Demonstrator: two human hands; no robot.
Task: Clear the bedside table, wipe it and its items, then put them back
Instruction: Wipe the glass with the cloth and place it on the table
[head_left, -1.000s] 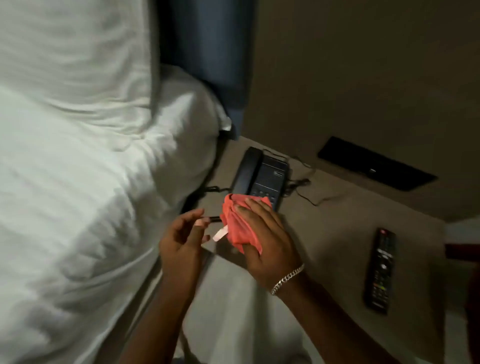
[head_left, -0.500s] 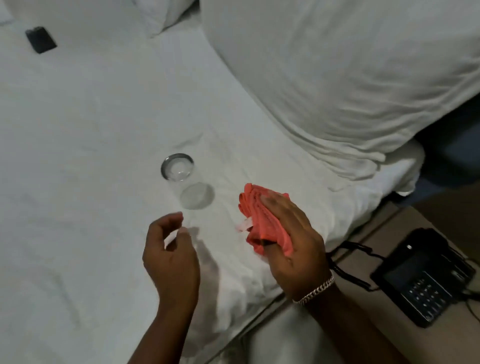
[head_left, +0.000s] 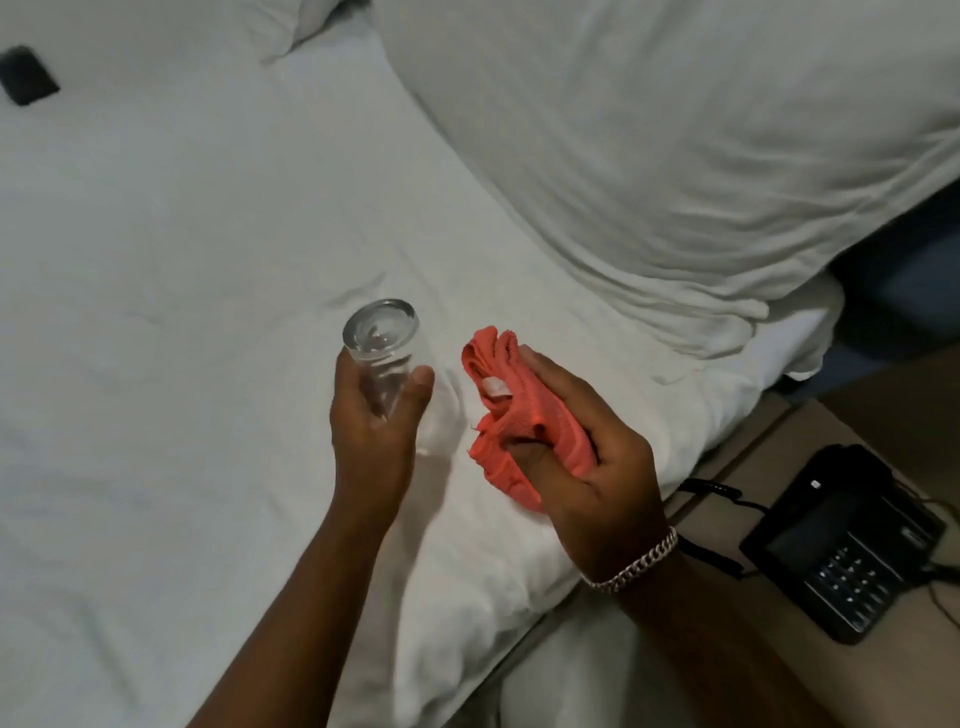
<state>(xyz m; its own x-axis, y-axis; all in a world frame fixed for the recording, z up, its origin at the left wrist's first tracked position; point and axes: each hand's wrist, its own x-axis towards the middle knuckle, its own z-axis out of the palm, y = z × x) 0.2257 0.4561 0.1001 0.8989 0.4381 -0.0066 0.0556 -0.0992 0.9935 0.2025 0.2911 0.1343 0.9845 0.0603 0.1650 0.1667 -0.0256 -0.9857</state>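
Observation:
My left hand (head_left: 371, 426) grips a clear drinking glass (head_left: 382, 338), its thick base pointing up and away, lifted just above the white bed sheet (head_left: 182, 312). My right hand (head_left: 587, 457) holds a crumpled coral-red cloth (head_left: 514, 410) with a small white label, a short way to the right of the glass and apart from it. A silver bracelet sits on my right wrist. The brown bedside table (head_left: 810, 675) shows at the lower right with a black desk telephone (head_left: 841, 545) on it.
A large white pillow (head_left: 675, 156) fills the upper right of the bed. A small dark flat object (head_left: 28, 75) lies on the sheet at the far upper left. The phone's black cord (head_left: 711, 491) runs along the table edge beside the mattress.
My view swung from the bedside table to the bed. My left hand, empty half a second ago, has picked the glass up off the sheet. The cloth stays in my right hand.

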